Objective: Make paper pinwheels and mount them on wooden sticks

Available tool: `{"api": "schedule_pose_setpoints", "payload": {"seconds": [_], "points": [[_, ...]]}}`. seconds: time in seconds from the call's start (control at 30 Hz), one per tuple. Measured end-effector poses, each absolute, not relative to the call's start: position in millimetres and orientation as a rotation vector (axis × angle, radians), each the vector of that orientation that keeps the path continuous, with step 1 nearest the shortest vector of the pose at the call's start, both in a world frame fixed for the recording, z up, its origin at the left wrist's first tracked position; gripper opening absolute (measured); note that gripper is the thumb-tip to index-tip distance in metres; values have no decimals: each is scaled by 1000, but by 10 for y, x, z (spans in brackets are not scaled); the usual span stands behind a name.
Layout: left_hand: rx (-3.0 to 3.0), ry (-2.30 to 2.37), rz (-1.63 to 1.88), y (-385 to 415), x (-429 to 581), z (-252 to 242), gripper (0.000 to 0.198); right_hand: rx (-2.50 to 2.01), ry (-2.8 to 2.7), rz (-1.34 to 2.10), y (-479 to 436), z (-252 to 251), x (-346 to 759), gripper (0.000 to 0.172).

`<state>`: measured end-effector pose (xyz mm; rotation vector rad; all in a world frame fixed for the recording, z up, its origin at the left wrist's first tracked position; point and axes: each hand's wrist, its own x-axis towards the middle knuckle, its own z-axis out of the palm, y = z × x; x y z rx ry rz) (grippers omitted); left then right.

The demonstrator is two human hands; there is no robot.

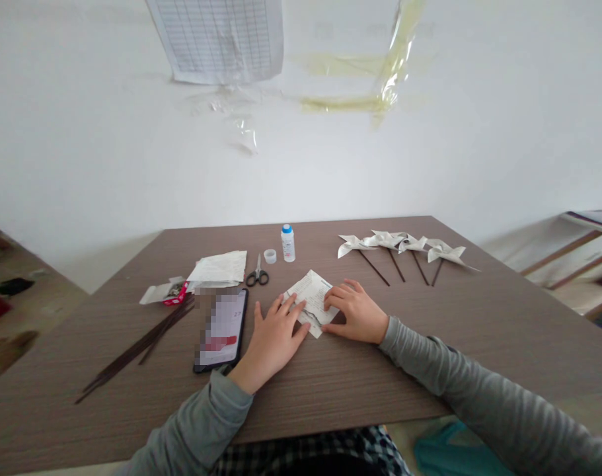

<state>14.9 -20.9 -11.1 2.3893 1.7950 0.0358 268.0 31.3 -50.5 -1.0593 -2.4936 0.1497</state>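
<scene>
A square piece of printed paper (311, 288) lies on the table in front of me, turned cornerwise, with a slit or loose fold across its lower part. My left hand (277, 325) rests over its left side, fingers spread and fingertips touching the sheet. At the right corner is my right hand (353, 311), its fingers bent onto the paper and the thumb apart from them at the lower edge. Whether anything is under the right fingers is hidden. Behind the paper stand a white bottle with a blue cap (287, 244) and a small translucent cap (269, 256).
Scissors (258, 274) and a phone (224, 330) lie left of the paper. Beyond them are a stack of paper (218, 270), a small red box (176, 294) and thin dark sticks (137, 347). Several paper pinwheels (390, 239) on sticks lie at the back right of the table (479, 330).
</scene>
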Motion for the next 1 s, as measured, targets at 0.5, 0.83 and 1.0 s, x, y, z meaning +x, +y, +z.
{"api": "schedule_pose_setpoints", "payload": {"seconds": [0.5,0.83,1.0], "points": [[2398,1809,77,-213,144,-132,53,-1064,-2493,104,298,-495,2641,33],[2417,1817,101,-189,154,-165,52,-1021,-2467,116,358,-517,2695,36],[2411,1809,143,-183,155,-166,50,-1008,-2449,205,367,-521,2705,18]]}}
